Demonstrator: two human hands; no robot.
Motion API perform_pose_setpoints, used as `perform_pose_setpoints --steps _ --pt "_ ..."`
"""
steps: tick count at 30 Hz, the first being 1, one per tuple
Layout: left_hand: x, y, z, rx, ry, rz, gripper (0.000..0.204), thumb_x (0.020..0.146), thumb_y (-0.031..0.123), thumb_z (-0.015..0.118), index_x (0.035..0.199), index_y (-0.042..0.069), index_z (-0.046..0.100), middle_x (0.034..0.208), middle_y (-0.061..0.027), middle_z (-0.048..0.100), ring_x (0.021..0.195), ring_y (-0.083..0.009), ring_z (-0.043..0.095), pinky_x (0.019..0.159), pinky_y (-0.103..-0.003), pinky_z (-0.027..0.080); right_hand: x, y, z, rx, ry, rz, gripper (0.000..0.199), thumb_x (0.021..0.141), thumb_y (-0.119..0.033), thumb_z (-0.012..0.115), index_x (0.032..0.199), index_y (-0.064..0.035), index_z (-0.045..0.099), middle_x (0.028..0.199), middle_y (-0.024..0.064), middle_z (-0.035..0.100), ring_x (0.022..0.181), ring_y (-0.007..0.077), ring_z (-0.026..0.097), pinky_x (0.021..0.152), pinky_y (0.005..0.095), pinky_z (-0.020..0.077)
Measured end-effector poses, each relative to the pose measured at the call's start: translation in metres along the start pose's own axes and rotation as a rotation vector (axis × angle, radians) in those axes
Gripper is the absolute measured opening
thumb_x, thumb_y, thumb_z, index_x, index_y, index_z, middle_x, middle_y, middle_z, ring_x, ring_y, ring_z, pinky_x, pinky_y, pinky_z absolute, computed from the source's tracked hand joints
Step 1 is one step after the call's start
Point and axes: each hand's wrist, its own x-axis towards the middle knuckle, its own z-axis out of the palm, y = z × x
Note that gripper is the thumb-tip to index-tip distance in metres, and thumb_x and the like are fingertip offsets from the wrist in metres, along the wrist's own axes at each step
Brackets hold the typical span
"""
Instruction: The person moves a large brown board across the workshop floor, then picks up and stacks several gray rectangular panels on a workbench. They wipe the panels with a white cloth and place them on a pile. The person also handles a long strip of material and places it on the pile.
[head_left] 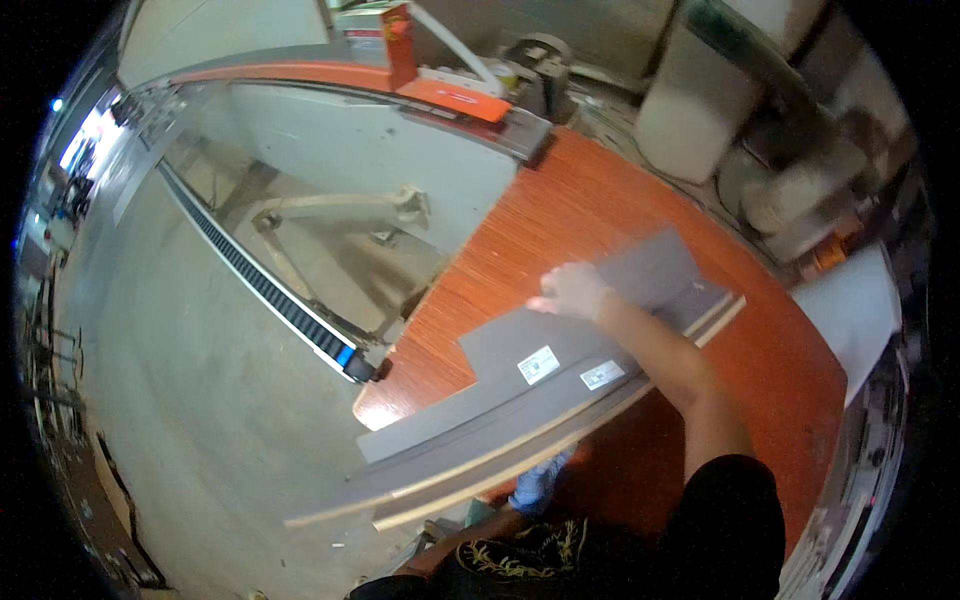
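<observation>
A stack of long grey boards lies aslant on a red-brown wood-grain tabletop, its left end jutting past the table edge. Pale raw edges show along the near side. On top is a shorter grey panel, with a white label on it. My right hand reaches across the stack, its fingers curled at this panel's far edge. My left forearm shows low in the middle, under the boards' near edge. The left hand's fingers are hidden there, beside some blue fabric.
Beyond the table stands a pale machine with an orange rail. A black ribbed track in a light frame runs along the left. White sheet material sits by the right table edge; cluttered equipment stands at back right.
</observation>
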Motion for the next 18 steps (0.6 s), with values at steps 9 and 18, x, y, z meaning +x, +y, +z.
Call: perform_pose_setpoints --steps 9,18 --pt "-0.031 -0.156 -0.018 0.162 -0.005 -0.362 0.032 0.075 0.025 0.067 0.099 0.009 0.052 0.085 -0.0001 0.056 0.077 -0.0154 0.056 0.074 -0.032 0.051 -0.288 0.109 0.187 0.492 0.191 0.467 0.053 0.076 -0.058 0.054 0.090 -0.0076 0.063 0.095 0.0134 0.062 0.093 0.0290 0.058 0.079 0.0378 0.0449" --pt "-0.024 -0.371 0.088 0.989 0.077 -0.524 0.050 0.078 0.038 0.067 0.101 0.006 0.037 0.075 -0.0042 0.048 0.056 -0.0121 0.042 0.045 -0.027 0.039 -0.526 0.249 0.332 0.621 0.301 0.926 0.056 0.079 -0.050 0.057 0.116 -0.0070 0.052 0.118 0.0157 0.053 0.109 0.0338 0.049 0.089 0.0406 0.0410"
